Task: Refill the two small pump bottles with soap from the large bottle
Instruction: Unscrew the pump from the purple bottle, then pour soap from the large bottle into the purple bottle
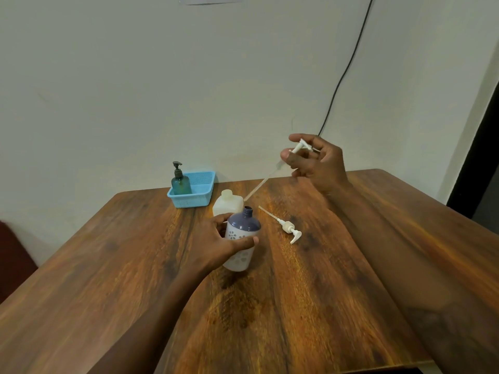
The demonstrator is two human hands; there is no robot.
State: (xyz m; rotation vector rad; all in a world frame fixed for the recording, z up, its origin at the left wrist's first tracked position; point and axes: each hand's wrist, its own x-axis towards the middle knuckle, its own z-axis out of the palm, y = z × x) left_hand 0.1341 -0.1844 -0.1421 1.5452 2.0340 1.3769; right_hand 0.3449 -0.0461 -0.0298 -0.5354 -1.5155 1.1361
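My left hand [225, 240] grips a white bottle with a purple shoulder and flower pattern [243, 238]; it stands on the table with its neck open. My right hand [314, 160] is raised above the table's far side and holds a white pump head [299, 146] whose long tube slants down toward the bottle. A second white pump [287, 226] lies flat on the table right of the bottle. Behind the bottle stands a cream plastic bottle [228, 203] with its cap on. A teal pump bottle [180, 182] stands in a blue basket [201, 194].
The wooden table [270, 306] runs up to a pale wall. A black cable [348, 68] hangs down the wall behind my right hand. A dark red seat [13, 260] shows at the left edge.
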